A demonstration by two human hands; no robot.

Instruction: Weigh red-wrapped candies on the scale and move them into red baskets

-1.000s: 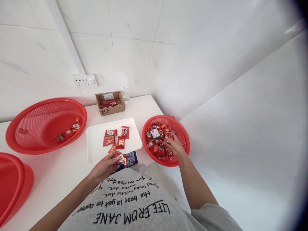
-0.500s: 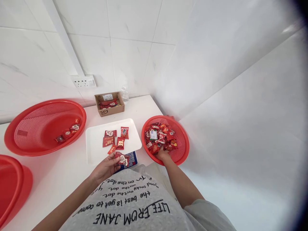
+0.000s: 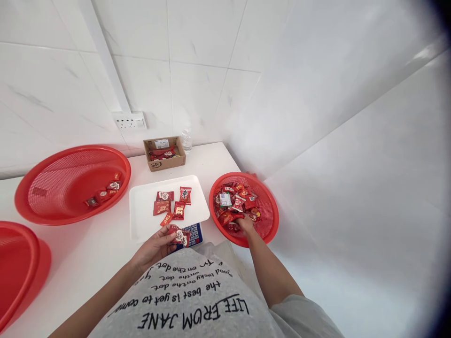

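My left hand [image 3: 157,248] pinches a dark red snack packet [image 3: 181,236] with a white patch of lettering, over the front edge of a white tray [image 3: 136,223]. Several red packets [image 3: 162,207] lie loose on that tray. Partly behind the held packet shows a blue keypad [image 3: 196,234]. In the red basket [image 3: 273,224] on the right, my right hand [image 3: 245,225] has its fingers closed on a shiny red packet [image 3: 228,217], above a heap of mixed red packets [image 3: 238,203]. Some of its fingertips are hidden.
A large red basket [image 3: 66,162] with a few packets stands at the left; part of another red basket [image 3: 17,263] is nearer me. Behind the tray are a cardboard box [image 3: 165,164] holding packets and a clear plastic bottle [image 3: 186,140]. Walls bound the back and right.
My right hand has risen a little within the basket, and a red packet now shows at its fingers. My left hand keeps its packet. The view has shifted slightly.
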